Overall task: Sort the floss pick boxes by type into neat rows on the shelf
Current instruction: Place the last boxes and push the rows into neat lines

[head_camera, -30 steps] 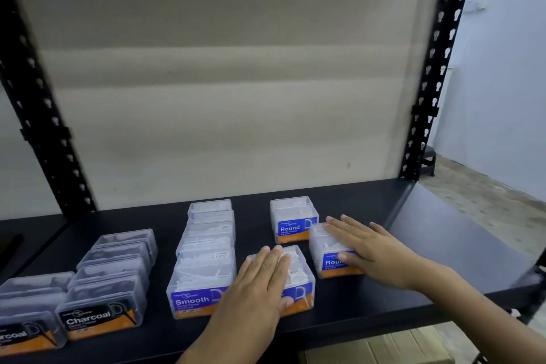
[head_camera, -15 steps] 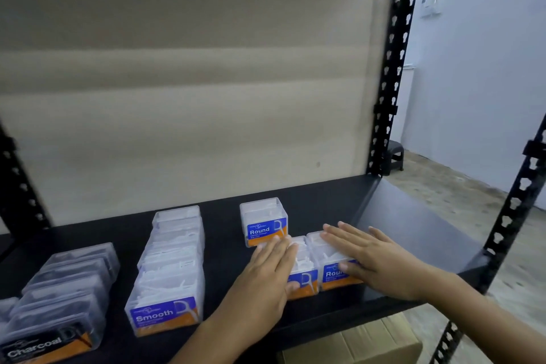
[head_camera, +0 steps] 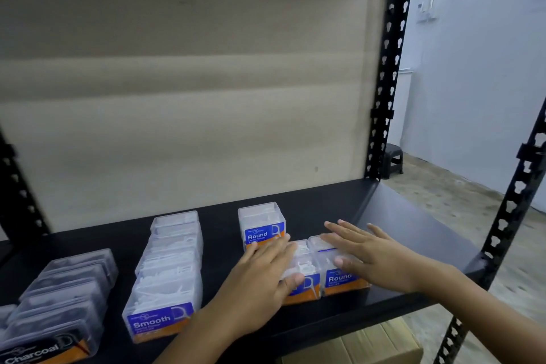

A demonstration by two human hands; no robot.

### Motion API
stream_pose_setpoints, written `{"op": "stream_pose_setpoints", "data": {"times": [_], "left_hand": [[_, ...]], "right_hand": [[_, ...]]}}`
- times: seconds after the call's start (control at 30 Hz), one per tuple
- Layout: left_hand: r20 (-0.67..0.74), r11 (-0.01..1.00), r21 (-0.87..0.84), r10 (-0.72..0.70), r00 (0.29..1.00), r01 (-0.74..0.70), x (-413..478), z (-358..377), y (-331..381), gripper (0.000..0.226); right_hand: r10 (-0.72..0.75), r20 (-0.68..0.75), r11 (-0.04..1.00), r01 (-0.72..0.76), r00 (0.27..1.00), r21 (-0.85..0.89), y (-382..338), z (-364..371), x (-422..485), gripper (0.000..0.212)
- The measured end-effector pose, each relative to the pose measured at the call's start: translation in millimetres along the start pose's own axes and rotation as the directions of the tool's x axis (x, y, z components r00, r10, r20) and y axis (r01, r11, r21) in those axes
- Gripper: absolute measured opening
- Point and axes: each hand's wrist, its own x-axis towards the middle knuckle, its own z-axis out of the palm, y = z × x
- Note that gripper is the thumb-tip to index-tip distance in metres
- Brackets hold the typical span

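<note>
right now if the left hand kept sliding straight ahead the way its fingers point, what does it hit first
Most likely the lone Round box standing behind: the left hand has its fingertips already at that box's front label, though actual contact is unclear.

You are standing in what is looking like a stockroom or storage area: a black metal shelving unit with slotted uprights is carrying labelled clear plastic floss pick boxes in rows, a brown cardboard carton is sitting beneath it, and bare pale walls are meeting a speckled concrete floor.
</note>
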Motion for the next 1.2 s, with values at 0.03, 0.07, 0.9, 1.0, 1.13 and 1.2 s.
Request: {"op": "stream_pose_setpoints", "data": {"times": [0.03, 0.07, 0.9, 1.0, 1.13, 1.2], "left_hand": [[-0.033, 0.999, -0.030, -0.017, 0.999, 0.016, 1.4, -5.6, -2.2, 0.063], [-0.073, 0.999, -0.044, -0.035, 0.997, 0.032, 3.4, -11.3, -5.2, 0.064], [-0.050, 0.987, 0.098, -0.122, 0.991, 0.126, 46.3, -18.9, -60.7, 0.050], [-0.040, 0.987, 0.087, -0.131, 0.991, 0.134, 46.6, -20.2, -60.7, 0.055], [-0.023, 0.985, 0.072, -0.153, 0.988, 0.154, 47.9, -21.6, -58.9, 0.057], [-0.023, 0.985, 0.055, -0.161, 0.987, 0.162, 47.9, -22.0, -57.4, 0.057]], "right_hand": [[-0.003, -0.035, 1.000, 0.004, 0.999, 0.015, -3.2, -4.2, 4.7, 0.066], [-0.010, -0.080, 0.999, 0.013, 0.997, 0.036, -7.1, -8.3, 12.0, 0.063], [-0.121, -0.162, 0.989, 0.134, 0.979, 0.070, -24.0, -24.3, 153.5, 0.040], [-0.090, -0.174, 0.992, 0.103, 0.981, 0.068, -9.8, -26.0, 144.3, 0.042], [-0.036, -0.186, 0.999, 0.042, 0.982, 0.031, 14.3, -31.8, 124.9, 0.044], [-0.033, -0.188, 0.999, 0.036, 0.982, 0.014, 25.1, -33.5, 112.3, 0.043]]}}
